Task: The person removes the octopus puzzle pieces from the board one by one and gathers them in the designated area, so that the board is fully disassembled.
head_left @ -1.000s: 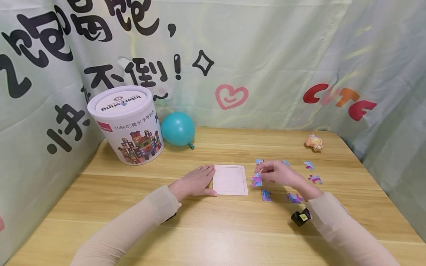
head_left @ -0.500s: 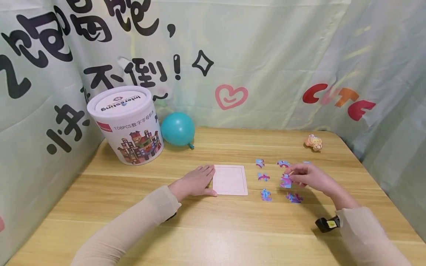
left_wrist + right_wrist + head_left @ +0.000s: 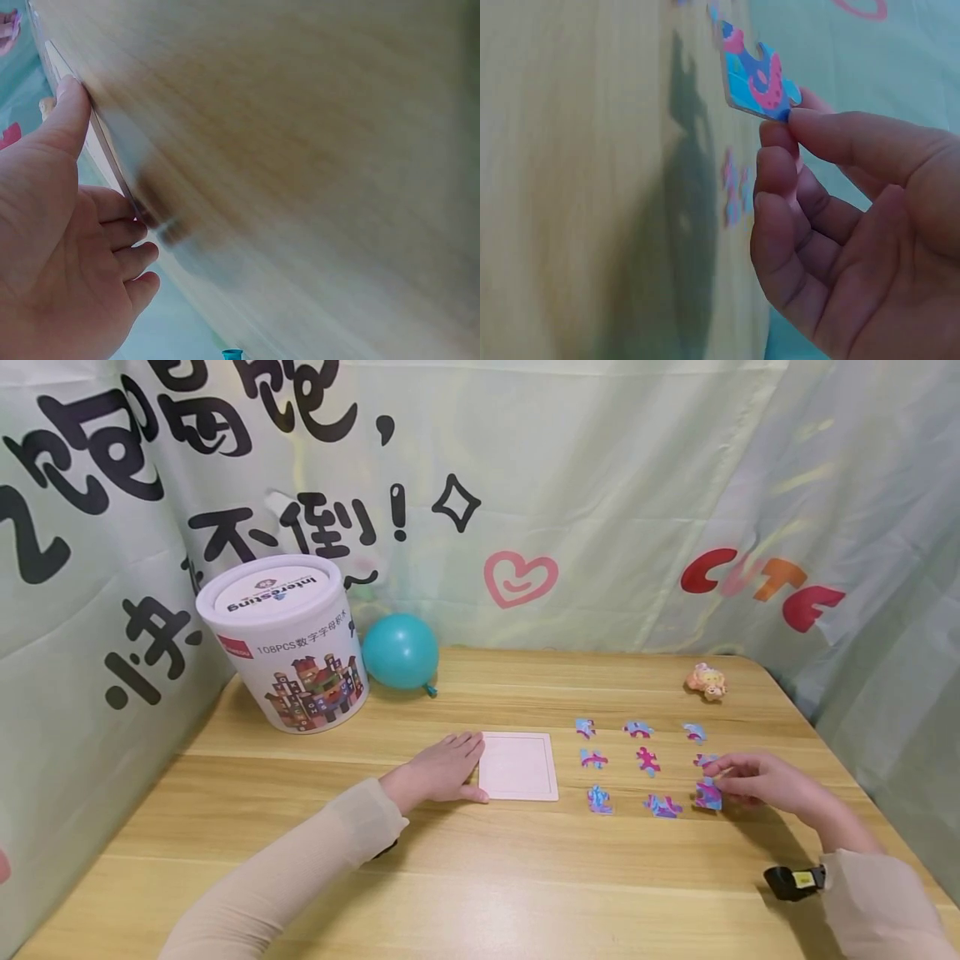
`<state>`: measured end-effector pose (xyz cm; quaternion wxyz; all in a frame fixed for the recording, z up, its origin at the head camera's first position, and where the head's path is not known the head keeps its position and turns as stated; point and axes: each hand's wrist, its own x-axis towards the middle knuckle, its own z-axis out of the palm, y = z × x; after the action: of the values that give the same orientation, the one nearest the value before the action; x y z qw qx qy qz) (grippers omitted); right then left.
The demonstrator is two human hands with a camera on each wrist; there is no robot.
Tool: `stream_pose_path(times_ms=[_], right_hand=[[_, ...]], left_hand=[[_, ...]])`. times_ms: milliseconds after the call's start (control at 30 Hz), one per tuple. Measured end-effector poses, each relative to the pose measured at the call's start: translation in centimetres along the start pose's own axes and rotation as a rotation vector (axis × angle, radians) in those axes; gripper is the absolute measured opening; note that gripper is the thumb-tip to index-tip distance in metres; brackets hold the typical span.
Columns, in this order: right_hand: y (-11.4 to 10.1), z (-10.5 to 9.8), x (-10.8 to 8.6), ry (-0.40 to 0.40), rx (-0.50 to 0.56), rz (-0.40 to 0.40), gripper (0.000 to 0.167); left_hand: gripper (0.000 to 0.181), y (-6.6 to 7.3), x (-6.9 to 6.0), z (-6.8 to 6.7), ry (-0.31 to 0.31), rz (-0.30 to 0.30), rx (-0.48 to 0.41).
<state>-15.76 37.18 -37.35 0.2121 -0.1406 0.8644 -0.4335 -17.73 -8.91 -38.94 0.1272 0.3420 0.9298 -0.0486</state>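
Observation:
My left hand [image 3: 444, 768] rests at the left edge of the pale pink square puzzle board [image 3: 519, 767], fingers straight, the thumb at its lower left corner. In the left wrist view the thumb and fingertips touch the board's rim. Between thumb and fingers my right hand [image 3: 765, 782] pinches a blue and pink jigsaw piece [image 3: 761, 79], which the right wrist view shows held above the table with its shadow below. Several other jigsaw pieces lie apart in rows right of the board, among them a mostly pink one [image 3: 648, 762] and a blue-purple one [image 3: 663, 807].
A large white bucket [image 3: 285, 643] stands at the back left beside a teal balloon [image 3: 401, 652]. A small toy figure [image 3: 707, 682] sits at the back right of the wooden table [image 3: 480, 885]. A printed curtain [image 3: 600, 510] hangs behind.
My right hand has moved to the right, away from the board, carrying the jigsaw piece over the others to the right end of the front row. The left hand has stayed in place.

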Motion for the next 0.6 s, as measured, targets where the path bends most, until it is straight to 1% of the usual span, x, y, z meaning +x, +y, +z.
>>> stream_pose_path(times_ms=[67,167,233,367,600], right_hand=[[0.7,-0.3,-0.4,-0.015,0.015,0.031,0.025],[1.6,-0.5,-0.8,-0.015,0.022,0.088,0.023],[2.0,-0.6,-1.0,-0.010,0.022,0.106,0.020],[2.5,-0.8,-1.1,-0.008,0.027,0.085,0.015],[2.4,-1.0,-1.1,-0.008,0.019,0.083,0.014]], left_hand=[[0.086,0.0,0.0,0.0,-0.003,-0.001,0.002],[0.086,0.0,-0.1,-0.1,-0.004,0.000,0.002],[0.086,0.0,-0.1,-0.1,-0.002,0.002,0.001],[0.086,0.0,-0.1,-0.1,0.000,0.003,0.002],[0.086,0.0,-0.1,-0.2,0.003,0.008,0.004]])
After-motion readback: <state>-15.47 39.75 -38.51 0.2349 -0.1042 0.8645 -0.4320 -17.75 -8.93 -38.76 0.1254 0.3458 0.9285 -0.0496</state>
